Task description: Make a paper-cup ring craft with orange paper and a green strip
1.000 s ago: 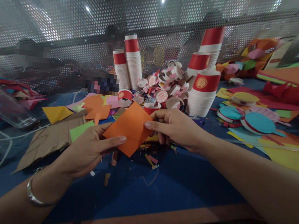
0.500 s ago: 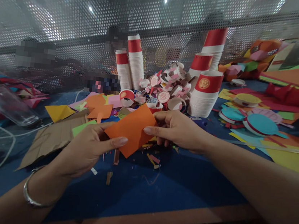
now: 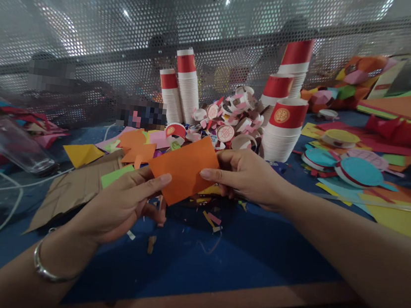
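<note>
An orange paper (image 3: 187, 169) is held up in front of me, tilted, above the blue table (image 3: 190, 277). My left hand (image 3: 128, 199) pinches its left corner, thumb on the near face; a silver bangle is round that wrist. At the paper's right edge my right hand (image 3: 243, 176) grips it between thumb and fingers. Small paper scraps (image 3: 214, 220) lie on the table below it. Just behind the paper is a heap of cut cup pieces (image 3: 228, 119).
Stacked red-and-white cups (image 3: 283, 133) stand behind on the right, more (image 3: 188, 82) behind on the left. Cardboard (image 3: 69, 194) and a clear glass (image 3: 16, 140) lie at left. Blue round paper pieces (image 3: 360, 171) lie at right. A perforated metal screen (image 3: 129, 40) rises behind.
The orange paper has turned, its lower corner moving up and left. My left hand's lower fingers have spread below the paper. My right hand has barely moved.
</note>
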`<action>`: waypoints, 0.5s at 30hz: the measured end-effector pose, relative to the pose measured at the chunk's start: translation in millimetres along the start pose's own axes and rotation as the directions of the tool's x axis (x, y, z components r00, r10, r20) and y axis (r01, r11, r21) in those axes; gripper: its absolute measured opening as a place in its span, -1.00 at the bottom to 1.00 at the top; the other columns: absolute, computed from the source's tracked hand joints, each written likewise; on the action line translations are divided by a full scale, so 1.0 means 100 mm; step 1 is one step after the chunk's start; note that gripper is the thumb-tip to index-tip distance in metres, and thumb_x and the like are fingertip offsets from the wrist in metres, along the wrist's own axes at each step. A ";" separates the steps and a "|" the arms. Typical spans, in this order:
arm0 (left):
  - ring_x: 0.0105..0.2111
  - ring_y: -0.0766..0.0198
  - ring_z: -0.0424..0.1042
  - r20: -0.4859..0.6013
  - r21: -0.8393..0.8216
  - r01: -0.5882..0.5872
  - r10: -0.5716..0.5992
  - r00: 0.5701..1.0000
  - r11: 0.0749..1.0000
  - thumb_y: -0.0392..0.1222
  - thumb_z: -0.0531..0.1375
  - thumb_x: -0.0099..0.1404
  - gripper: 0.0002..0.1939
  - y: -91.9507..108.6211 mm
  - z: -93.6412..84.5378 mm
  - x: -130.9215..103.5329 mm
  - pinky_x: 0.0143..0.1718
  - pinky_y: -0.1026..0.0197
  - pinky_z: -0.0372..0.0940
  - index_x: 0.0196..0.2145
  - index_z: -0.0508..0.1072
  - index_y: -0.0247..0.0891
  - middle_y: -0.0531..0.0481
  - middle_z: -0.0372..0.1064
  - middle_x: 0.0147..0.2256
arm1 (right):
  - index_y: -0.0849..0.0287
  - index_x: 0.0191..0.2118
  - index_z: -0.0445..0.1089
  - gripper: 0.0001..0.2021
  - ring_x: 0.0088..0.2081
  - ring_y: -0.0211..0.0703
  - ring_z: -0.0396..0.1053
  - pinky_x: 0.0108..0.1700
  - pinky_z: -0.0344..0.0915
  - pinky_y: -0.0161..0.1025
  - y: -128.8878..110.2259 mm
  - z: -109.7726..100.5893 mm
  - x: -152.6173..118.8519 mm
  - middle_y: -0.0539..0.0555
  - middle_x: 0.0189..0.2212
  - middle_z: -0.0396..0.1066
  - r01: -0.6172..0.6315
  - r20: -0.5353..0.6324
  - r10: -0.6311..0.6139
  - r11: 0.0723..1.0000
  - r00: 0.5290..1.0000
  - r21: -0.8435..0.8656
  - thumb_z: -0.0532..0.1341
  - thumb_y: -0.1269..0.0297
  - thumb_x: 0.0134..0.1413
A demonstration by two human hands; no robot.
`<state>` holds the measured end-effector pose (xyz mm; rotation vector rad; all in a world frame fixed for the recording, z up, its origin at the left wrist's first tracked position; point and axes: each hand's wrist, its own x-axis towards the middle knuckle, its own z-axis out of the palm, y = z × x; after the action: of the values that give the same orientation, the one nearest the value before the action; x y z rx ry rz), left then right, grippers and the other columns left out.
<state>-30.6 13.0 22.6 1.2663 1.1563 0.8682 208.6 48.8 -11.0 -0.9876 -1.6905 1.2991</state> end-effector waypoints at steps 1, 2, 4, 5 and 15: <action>-0.60 0.20 0.49 0.014 0.012 0.013 -0.014 1.000 1.000 -0.11 0.43 0.25 -0.79 0.02 0.00 -0.01 -0.62 0.25 0.50 -0.39 0.57 -0.30 -0.04 0.46 -0.55 | 0.23 -0.18 0.57 -0.70 -0.61 -0.34 0.30 -0.55 0.25 -0.39 0.00 0.00 0.00 -0.11 -0.65 0.38 0.002 0.002 -0.002 1.000 1.000 0.001 0.43 0.07 0.14; -0.60 0.20 0.50 0.022 0.007 0.022 -0.023 1.000 1.000 -0.13 0.42 0.26 -0.81 0.03 0.00 -0.01 -0.62 0.26 0.50 -0.39 0.57 -0.30 -0.04 0.46 -0.56 | 0.22 -0.19 0.56 -0.71 -0.61 -0.34 0.30 -0.55 0.25 -0.39 -0.01 0.01 0.00 -0.11 -0.65 0.38 0.006 0.004 -0.006 1.000 1.000 -0.003 0.42 0.09 0.14; -0.58 0.20 0.53 0.004 -0.064 0.012 -0.011 1.000 0.998 -0.23 0.41 0.24 -0.88 0.04 0.01 -0.01 -0.60 0.29 0.51 -0.39 0.57 -0.31 -0.04 0.49 -0.54 | 0.22 -0.22 0.55 -0.75 -0.62 -0.34 0.31 -0.55 0.26 -0.38 -0.01 0.01 0.00 -0.11 -0.64 0.39 0.012 0.003 -0.012 1.000 1.000 -0.022 0.41 0.11 0.16; -0.56 0.21 0.54 -0.016 -0.109 -0.004 0.002 1.000 0.994 -0.28 0.39 0.24 -0.93 0.03 0.01 0.00 -0.58 0.29 0.53 -0.38 0.58 -0.30 -0.05 0.53 -0.50 | 0.21 -0.24 0.55 -0.75 -0.62 -0.34 0.32 -0.55 0.26 -0.38 -0.01 0.02 0.00 -0.10 -0.64 0.40 0.015 0.002 -0.015 0.999 1.000 -0.029 0.41 0.11 0.17; -0.32 0.20 0.66 -0.142 -0.295 -0.103 0.063 0.988 0.950 -0.50 0.24 0.34 -0.80 -0.07 0.01 0.10 -0.30 0.27 0.63 -0.25 0.64 -0.32 -0.16 0.67 -0.16 | 0.19 -0.23 0.55 -0.67 -0.62 -0.30 0.33 -0.55 0.23 -0.36 0.01 0.04 0.01 -0.10 -0.66 0.40 0.011 0.030 -0.009 0.999 1.000 -0.051 0.43 0.00 0.12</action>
<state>-28.5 21.1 14.0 1.0229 1.0306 1.1589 204.7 48.1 -12.2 -0.9927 -1.7572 1.2750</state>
